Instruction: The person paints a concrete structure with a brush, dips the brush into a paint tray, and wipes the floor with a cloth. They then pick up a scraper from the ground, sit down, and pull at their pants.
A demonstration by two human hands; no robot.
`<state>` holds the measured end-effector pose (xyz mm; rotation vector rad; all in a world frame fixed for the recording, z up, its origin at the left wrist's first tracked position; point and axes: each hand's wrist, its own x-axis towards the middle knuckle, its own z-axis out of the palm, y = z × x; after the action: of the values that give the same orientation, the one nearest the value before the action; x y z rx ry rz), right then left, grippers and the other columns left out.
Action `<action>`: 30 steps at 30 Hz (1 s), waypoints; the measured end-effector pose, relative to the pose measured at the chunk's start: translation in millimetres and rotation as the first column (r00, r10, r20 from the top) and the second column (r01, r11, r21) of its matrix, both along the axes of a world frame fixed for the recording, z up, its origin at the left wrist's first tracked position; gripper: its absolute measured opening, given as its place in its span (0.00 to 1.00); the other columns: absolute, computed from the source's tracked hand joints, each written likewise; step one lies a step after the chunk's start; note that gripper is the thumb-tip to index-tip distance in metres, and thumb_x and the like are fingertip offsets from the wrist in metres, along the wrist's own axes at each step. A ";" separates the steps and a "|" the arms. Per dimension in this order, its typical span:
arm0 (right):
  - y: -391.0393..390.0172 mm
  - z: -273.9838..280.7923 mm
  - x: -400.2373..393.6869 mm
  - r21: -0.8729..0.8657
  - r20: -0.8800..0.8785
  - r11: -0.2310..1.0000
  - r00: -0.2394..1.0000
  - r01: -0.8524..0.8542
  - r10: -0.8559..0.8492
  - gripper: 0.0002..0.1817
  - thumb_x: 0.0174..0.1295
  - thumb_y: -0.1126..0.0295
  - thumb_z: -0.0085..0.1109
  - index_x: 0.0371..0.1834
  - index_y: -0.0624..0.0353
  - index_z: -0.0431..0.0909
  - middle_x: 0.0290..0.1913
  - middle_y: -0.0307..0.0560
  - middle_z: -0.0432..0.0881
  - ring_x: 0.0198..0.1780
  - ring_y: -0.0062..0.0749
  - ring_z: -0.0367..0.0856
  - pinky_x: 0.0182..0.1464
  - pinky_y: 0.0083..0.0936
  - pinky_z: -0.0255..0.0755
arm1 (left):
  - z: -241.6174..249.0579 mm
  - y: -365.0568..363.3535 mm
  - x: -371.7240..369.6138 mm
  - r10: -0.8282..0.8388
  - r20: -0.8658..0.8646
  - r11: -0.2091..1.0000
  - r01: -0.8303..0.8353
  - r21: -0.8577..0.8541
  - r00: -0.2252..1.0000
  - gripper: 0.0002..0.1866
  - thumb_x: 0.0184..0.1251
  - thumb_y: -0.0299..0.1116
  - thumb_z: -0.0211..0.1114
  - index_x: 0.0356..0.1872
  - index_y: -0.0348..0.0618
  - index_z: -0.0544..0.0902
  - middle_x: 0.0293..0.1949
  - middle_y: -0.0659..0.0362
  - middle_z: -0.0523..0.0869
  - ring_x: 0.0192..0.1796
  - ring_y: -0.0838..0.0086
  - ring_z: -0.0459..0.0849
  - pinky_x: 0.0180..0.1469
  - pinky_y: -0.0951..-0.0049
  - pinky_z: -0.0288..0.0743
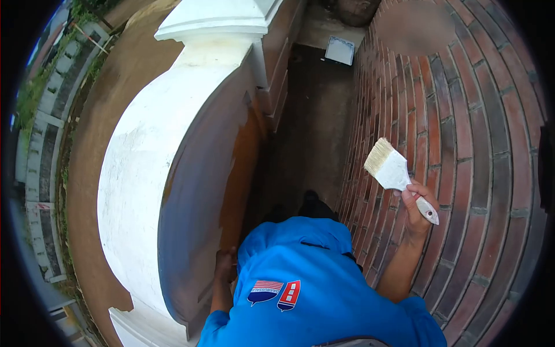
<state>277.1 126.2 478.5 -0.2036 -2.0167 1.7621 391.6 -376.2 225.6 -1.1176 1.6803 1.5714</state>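
My right hand [417, 202] is closed around the handle of a wide flat paintbrush [392, 168], raised in front of the brick wall. Pale bristles point up and left, and white covers much of the ferrule and handle. My left hand [225, 263] hangs low beside my blue shirt, close to the inner face of a low wall [193, 214]. Its fingers are too dark and partly hidden to read. That face is blue-grey over much of its surface, with an orange-brown area [243, 168] along its lower side. A curved white coping [136, 150] tops the wall.
A brick wall [462, 144] closes in the right side. Between the walls runs a narrow dark floor [312, 133], with a white tray-like object [340, 51] at its far end. A white-capped pillar [219, 20] stands ahead; bare earth [87, 173] lies outside.
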 end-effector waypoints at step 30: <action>53.9 24.0 -24.0 0.247 0.039 0.969 0.999 -0.010 0.000 0.08 0.58 0.76 0.69 0.38 0.67 0.84 0.43 0.52 0.87 0.41 0.27 0.84 0.46 0.23 0.75 | 398.2 293.6 -169.0 0.375 -0.885 -0.074 0.961 0.266 0.274 0.17 0.74 0.43 0.61 0.45 0.36 0.83 0.35 0.47 0.85 0.34 0.57 0.85 0.37 0.62 0.78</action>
<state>253.1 180.1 502.5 -0.1544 -2.2420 1.5013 222.6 -82.6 623.8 1.3501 0.4819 2.1476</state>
